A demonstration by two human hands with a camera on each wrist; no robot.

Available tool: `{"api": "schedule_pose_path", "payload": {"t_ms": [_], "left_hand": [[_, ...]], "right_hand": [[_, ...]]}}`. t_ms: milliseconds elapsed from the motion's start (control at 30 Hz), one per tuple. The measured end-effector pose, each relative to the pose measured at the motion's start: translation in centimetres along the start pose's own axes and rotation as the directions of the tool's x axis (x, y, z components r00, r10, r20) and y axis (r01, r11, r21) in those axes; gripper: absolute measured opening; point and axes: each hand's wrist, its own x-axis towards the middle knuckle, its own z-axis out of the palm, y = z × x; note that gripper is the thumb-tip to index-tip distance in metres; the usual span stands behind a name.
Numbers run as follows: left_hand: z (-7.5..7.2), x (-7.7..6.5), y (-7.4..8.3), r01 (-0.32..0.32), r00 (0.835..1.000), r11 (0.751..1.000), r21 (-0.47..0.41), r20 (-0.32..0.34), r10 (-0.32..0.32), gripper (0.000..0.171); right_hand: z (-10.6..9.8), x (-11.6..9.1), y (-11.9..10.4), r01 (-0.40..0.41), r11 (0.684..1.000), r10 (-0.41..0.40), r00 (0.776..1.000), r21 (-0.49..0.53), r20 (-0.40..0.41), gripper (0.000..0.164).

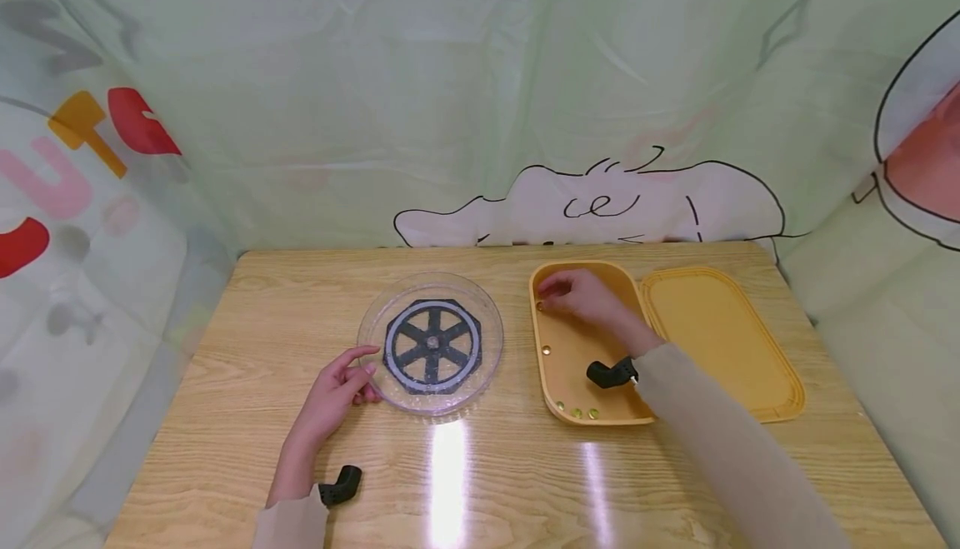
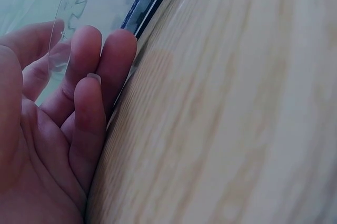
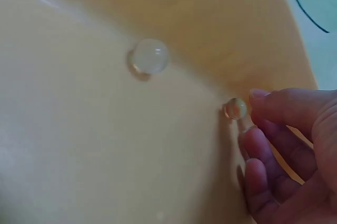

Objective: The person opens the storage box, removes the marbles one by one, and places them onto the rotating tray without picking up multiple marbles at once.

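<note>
My left hand [image 1: 335, 392] is at the left edge of a round clear dish [image 1: 491, 370]. In the left wrist view my left hand [image 2: 63, 108] has the thin rim between its fingers. My right hand [image 1: 588, 299] is inside a yellow tray [image 1: 573, 382], by its left wall. A small clear marble [image 3: 235, 109] lies right at the right hand's [image 3: 289, 155] fingertips; I cannot tell whether they touch it. Thumb and fingers stand a little apart there. Another marble [image 3: 151, 55] rests farther along the wall.
Several greenish marbles [image 1: 577, 413] lie along the tray's near edge. A flat yellow lid [image 1: 720, 341] lies to the tray's right. Under the dish shows a dark six-spoked wheel shape [image 1: 432, 371]. A printed curtain [image 1: 375, 99] hangs behind the wooden table [image 1: 285, 307].
</note>
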Motion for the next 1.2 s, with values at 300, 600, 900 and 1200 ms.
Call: {"api": "schedule_pose_path", "payload": {"t_ms": [300, 600, 900, 1200], "left_hand": [[0.1, 0.1, 0.1, 0.012, 1.000, 1.000, -0.011, 0.004, -0.012, 0.035], [0.1, 0.0, 0.3, 0.026, 1.000, 1.000, -0.002, -0.015, -0.026, 0.034], [0.0, -0.2, 0.3, 0.032, 0.999, 0.999, 0.000, -0.024, -0.032, 0.034], [0.0, 0.1, -0.1, 0.036, 0.999, 0.999, -0.019, -0.013, -0.036, 0.033]], "right_hand": [[0.9, 0.4, 0.4, -0.023, 0.993, 0.020, 0.999, -0.118, -0.031, 0.020], [1.3, 0.5, 0.4, -0.020, 0.989, 0.017, 1.000, -0.145, -0.027, 0.017], [1.3, 0.4, -0.2, -0.040, 0.987, 0.038, 0.999, -0.153, -0.020, 0.016], [1.0, 0.1, -0.6, -0.045, 0.983, 0.046, 0.999, -0.178, -0.001, 0.016]]}}
